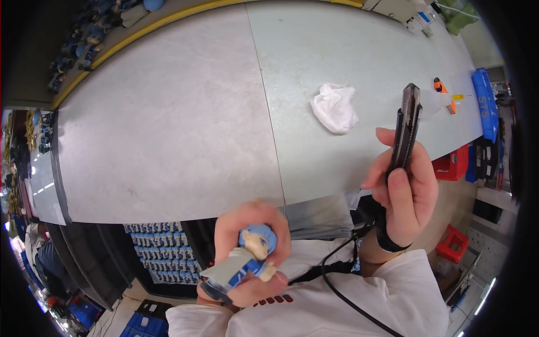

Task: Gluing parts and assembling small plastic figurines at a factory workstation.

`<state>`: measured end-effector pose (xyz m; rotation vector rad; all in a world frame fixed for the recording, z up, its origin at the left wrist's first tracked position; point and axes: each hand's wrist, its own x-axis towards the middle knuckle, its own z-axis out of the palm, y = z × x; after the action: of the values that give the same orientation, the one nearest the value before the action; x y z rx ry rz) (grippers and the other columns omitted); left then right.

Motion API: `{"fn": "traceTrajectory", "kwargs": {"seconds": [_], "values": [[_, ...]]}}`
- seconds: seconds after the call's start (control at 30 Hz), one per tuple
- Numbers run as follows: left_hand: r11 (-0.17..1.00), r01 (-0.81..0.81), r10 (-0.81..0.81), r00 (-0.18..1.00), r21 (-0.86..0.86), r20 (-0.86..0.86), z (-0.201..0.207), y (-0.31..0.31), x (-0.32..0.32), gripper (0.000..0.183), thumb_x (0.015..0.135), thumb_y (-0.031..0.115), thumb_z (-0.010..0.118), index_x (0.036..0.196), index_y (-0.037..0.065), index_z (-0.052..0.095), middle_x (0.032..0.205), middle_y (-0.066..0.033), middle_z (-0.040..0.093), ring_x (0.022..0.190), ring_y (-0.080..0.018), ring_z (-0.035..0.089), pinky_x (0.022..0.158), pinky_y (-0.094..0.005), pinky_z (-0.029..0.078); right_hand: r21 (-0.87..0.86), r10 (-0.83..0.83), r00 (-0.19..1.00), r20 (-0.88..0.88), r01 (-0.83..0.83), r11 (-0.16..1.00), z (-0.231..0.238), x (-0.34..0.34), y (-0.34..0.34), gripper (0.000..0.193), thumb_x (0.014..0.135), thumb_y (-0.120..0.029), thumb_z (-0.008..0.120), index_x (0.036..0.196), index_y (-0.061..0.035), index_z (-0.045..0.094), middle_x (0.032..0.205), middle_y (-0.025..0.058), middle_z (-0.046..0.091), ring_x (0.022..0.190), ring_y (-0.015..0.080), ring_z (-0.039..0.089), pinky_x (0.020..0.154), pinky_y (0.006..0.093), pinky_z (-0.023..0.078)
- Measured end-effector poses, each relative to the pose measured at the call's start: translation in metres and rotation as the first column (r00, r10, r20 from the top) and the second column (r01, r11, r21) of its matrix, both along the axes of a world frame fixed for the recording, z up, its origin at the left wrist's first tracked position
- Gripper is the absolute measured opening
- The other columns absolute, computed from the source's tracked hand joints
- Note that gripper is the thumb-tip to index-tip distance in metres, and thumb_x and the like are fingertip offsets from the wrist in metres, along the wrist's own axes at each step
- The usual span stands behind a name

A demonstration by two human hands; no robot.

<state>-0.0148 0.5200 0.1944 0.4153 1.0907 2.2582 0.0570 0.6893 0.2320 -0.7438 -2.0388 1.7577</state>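
Blue-haired figurine (242, 265) sits gripped in your left hand (229, 231); your right hand (411, 194) clasps a black utility knife (405, 129); crumpled white cloth (335, 109) lies on the table (168, 129).

The left hand (237, 227) has open room ahead across the bench (163, 123) to the yellow-edged shelf (151, 25); rightward, a crumpled white cloth (335, 108) and the black cutter (406, 126) in the right hand (416, 194) stand in the way.

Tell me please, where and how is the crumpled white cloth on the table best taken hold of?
Probably at its bunched middle, pinched from above: the white cloth lies loosely crumpled on the table, with folds that should gather easily. The nearer right hand already holds a cutter.
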Motion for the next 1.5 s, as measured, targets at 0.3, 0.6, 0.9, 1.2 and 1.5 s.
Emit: {"fn": "traceTrajectory", "kwargs": {"seconds": [0.3,0.6,0.9,1.2,1.5], "values": [[0.866,0.309,-0.377,0.92,0.392,0.107,-0.012,-0.01,-0.015,0.046,0.069,0.022,0.069,0.103,-0.002,0.049,0.077,-0.0166,0.053,0.061,-0.02,0.054,0.052,-0.0269,0.043,-0.058,0.043,0.988,-0.148,-0.052,0.997,-0.012,-0.008,-0.006,0.051,0.082,-0.018,0.045,0.122,0.01,0.03,0.088,0.0187,0.056,0.056,0.0064,0.041,0.055,0.0163,0.034],[0.986,0.106,-0.122,0.984,0.126,0.126,-0.008,-0.004,-0.005,0.048,0.082,0.04,0.051,0.094,-0.006,0.047,0.063,-0.0117,0.048,0.049,-0.0163,0.048,0.044,-0.0258,0.037,-0.059,0.172,0.981,-0.086,-0.177,0.982,-0.012,0.001,-0.004,0.038,0.084,-0.02,0.044,0.112,0.0064,0.043,0.079,0.0091,0.057,0.054,0.0072,0.043,0.051,0.0197,0.037],[0.991,0.032,-0.023,0.997,0.13,-0.076,-0.01,-0.003,-0.007,0.043,0.077,0.037,0.057,0.096,0.006,0.035,0.065,-0.0032,0.043,0.045,-0.0088,0.039,0.038,-0.0237,0.04,0.151,0.209,0.976,-0.058,-0.199,0.968,-0.015,0.008,-0.002,0.021,0.08,-0.015,0.046,0.09,0.0025,0.055,0.058,0.005,0.056,0.048,0.0105,0.051,0.046,0.021,0.04],[0.943,0.139,-0.118,0.989,0.301,-0.084,-0.014,-0.009,-0.009,0.063,0.055,0.022,0.079,0.099,-0.002,0.04,0.073,-0.0108,0.048,0.061,-0.0162,0.046,0.05,-0.0279,0.037,0.309,0.332,0.942,-0.049,-0.301,0.902,-0.008,-0.002,0.0,0.015,0.061,-0.005,0.058,0.076,-0.0024,0.06,0.061,0.0063,0.057,0.048,0.0178,0.055,0.046,0.0234,0.042],[0.975,0.036,-0.004,0.989,0.219,-0.146,-0.009,-0.009,-0.006,0.051,0.059,0.012,0.077,0.098,-0.006,0.05,0.077,-0.013,0.048,0.06,-0.018,0.045,0.054,-0.0309,0.04,0.543,0.408,0.911,-0.065,-0.31,0.78,-0.016,0.0,0.002,0.014,0.065,-0.02,0.064,0.068,-0.0069,0.06,0.049,0.0013,0.048,0.038,0.0163,0.044,0.036,0.0259,0.031]]}}
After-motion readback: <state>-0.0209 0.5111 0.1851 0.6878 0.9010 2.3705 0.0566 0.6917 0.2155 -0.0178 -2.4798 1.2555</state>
